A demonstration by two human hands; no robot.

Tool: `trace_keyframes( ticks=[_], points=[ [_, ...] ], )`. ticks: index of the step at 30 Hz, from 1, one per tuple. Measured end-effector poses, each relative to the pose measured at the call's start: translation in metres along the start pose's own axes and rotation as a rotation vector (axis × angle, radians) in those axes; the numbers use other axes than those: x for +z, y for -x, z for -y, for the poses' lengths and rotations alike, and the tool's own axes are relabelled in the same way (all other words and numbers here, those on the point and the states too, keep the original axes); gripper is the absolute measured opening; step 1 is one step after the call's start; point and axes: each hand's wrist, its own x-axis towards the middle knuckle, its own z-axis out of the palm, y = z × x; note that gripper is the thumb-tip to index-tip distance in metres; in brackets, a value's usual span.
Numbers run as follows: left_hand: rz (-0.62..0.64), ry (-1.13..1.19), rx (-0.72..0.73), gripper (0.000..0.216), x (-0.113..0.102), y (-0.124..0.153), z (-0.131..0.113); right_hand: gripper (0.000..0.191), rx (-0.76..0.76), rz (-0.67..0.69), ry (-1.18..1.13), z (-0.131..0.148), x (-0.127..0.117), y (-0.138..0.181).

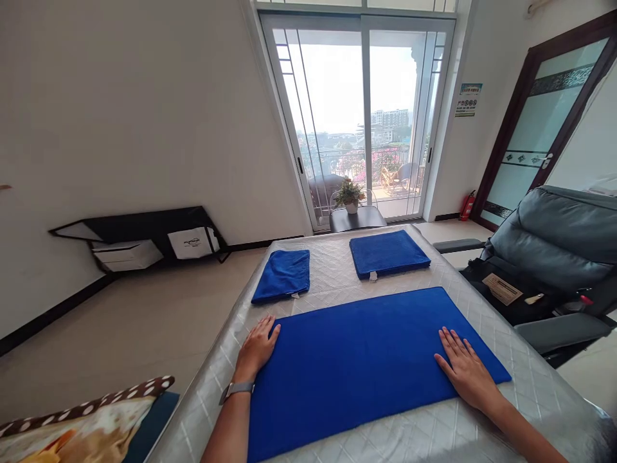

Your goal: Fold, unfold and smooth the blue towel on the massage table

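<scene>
A blue towel (357, 366) lies spread flat as a long rectangle on the table, which has a silvery quilted cover (328, 273). At its left edge rests my left hand (259, 344), fingers stretched out and partly on the cloth; a grey band circles that wrist. My right hand (465, 366) lies flat on the towel near its right end, fingers out. Beyond the spread towel are a small folded blue cloth (284, 273) on the left and a thicker folded blue stack (389, 253) on the right, each showing a white tag.
Behind the table stands a chair (357, 220) bearing a potted plant (350, 196), before a sliding glass door. A dark armchair (563, 238) is close on the right. A patterned cushion (91, 424) sits at lower left, and a black rack (144, 225) with white boxes by the wall.
</scene>
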Motion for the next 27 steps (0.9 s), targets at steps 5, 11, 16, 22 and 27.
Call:
trace_keyframes(
  ticks=[5,11,16,22,27],
  points=[
    [-0.002,0.008,-0.002,0.058,0.001,0.000,0.002,0.080,0.051,-0.001,0.012,-0.042,0.003,-0.002],
    [-0.029,0.002,0.023,0.057,0.007,-0.002,0.007,0.083,0.122,-0.010,0.043,-0.072,0.005,-0.006],
    [-0.015,0.000,0.020,0.060,0.005,-0.002,0.005,0.083,0.113,-0.022,0.049,-0.080,0.006,-0.006],
    [-0.011,0.008,0.002,0.055,0.000,-0.001,0.000,0.093,0.380,-0.060,0.080,-0.057,-0.001,-0.020],
    [-0.003,0.012,-0.009,0.056,-0.001,0.000,-0.003,0.086,0.125,-0.004,0.040,0.029,-0.017,-0.043]
  ],
)
